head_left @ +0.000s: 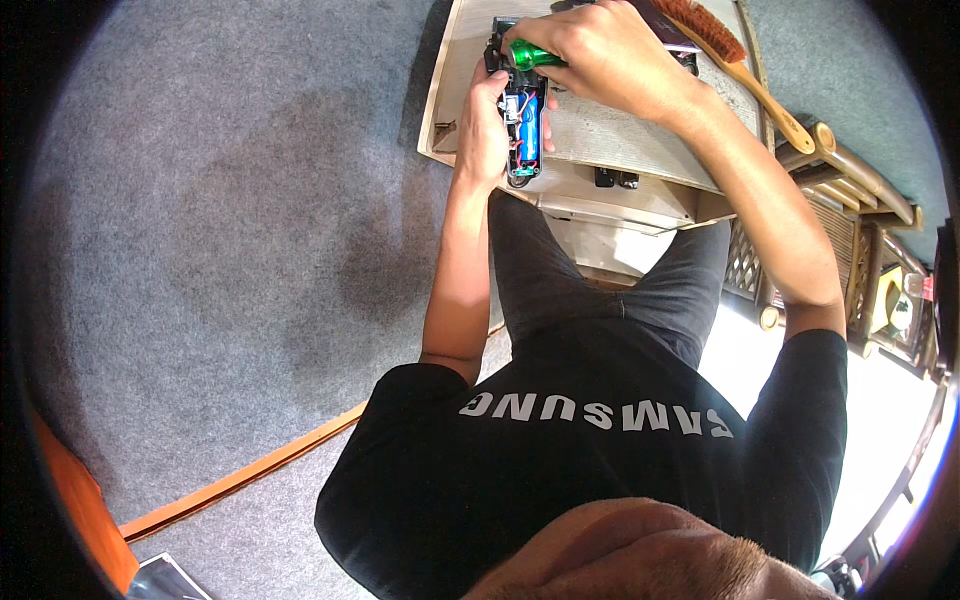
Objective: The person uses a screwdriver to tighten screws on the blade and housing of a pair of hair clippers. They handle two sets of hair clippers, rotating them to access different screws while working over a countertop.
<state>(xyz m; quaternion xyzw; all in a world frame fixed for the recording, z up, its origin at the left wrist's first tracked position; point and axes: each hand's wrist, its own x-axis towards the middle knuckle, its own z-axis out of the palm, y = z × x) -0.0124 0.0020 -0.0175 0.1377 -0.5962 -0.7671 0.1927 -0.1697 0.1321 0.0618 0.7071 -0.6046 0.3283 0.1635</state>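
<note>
Holds a long, opened black plastic device point(524, 84), with a blue cylindrical cell point(530, 132) exposed, in the left grip point(482, 135) at the near edge of the pale wooden desk point(610, 125). Grasps a shiny green cylinder point(526, 55) in the right grip point(605, 52), over the device's far end. Has a reddish-brown-bristled, wooden-handled brush point(745, 76) along the desk's right edge and grey carpet point(250, 200) to the left.

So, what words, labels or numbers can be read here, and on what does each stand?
Black T-shirt: large white capitals, upside down in this view; clear, but not copied here.
Brush handle: a small mark, too small to read.
Open black device in the left hand: nothing legible.
</note>
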